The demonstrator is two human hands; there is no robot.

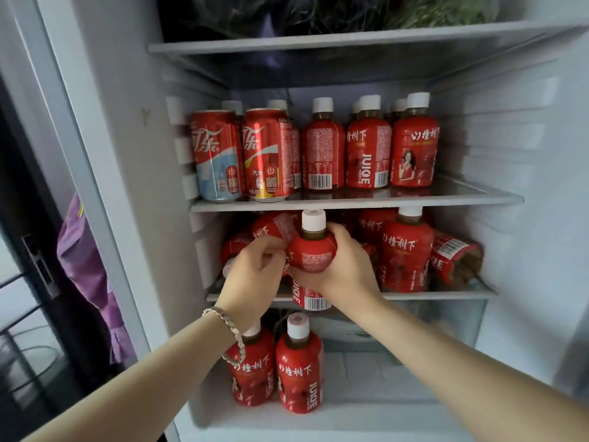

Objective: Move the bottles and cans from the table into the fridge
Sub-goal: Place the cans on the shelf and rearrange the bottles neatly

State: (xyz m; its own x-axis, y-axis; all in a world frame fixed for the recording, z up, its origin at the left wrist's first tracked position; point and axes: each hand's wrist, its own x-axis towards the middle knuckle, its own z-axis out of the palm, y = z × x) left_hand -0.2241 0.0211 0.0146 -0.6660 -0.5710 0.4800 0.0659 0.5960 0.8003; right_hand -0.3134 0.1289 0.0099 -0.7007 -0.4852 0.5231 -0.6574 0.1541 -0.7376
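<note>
The fridge [127, 154] stood open. The right hand [344, 269] had its grip clamped round an upright red bottle [314, 250] with a white cap, held at the near edge of the lower shelf [446, 293], left of centre, its base showing below the shelf's edge. The left hand [255, 272], a bracelet [236, 333] on its wrist, sat just left of that bottle with fingers curled against the label; whether its grip held anything could not be told. Behind the hands more red bottles crowded the lower shelf: 1 stood upright [404, 250] to the right, another lay on its side [455, 260] at the far right, and some lay tilted at the left. On the middle shelf [350, 204] 2 red cans [216, 154] [266, 154] stood at the left, with a row of upright bottles [368, 154] to their right and more caps showing behind. On the fridge floor 2 bottles [299, 368] [253, 371] stood side by side, touching, the left one partly hidden by the left wrist. The top shelf [318, 43] carried dark greens [446, 11]. A purple cloth [86, 266] hung left of the fridge.
</note>
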